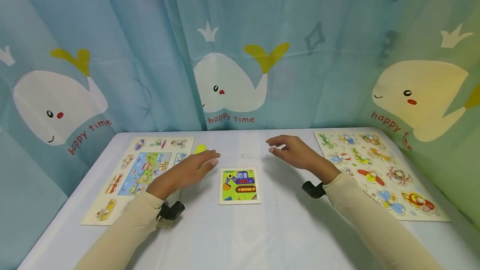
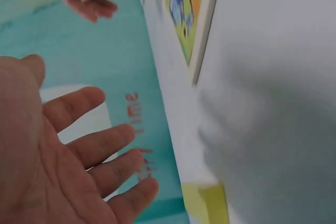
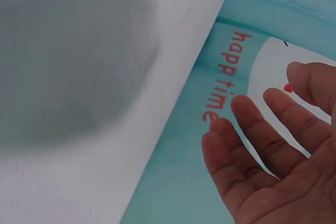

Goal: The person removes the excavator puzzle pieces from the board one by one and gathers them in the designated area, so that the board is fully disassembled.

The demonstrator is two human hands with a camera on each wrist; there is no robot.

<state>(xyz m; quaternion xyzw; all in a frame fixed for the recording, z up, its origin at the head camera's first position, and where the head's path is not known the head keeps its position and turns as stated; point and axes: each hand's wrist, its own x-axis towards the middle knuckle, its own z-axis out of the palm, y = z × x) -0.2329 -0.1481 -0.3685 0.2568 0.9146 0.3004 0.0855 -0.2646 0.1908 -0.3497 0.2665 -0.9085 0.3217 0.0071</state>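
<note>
A small square puzzle (image 1: 240, 186) with a picture of a blue and orange excavator lies flat between the two hands, its pale frame around the picture. The left hand (image 1: 187, 170) is held in the air to its left, and in the left wrist view the left hand (image 2: 84, 156) shows spread, relaxed fingers around nothing. To the puzzle's upper right hovers the right hand (image 1: 298, 153), its palm empty. In the right wrist view the right hand (image 3: 278, 150) has loosely bent fingers. Neither hand touches the puzzle (image 2: 202, 19).
At the left lies a vehicle puzzle board (image 1: 125, 186), partly under the left forearm. An animal and insect board (image 1: 375, 170) lies at the right. A yellow-green block (image 1: 200, 148) sits behind the left hand. A whale-print curtain (image 1: 240, 20) hangs along the table's back edge.
</note>
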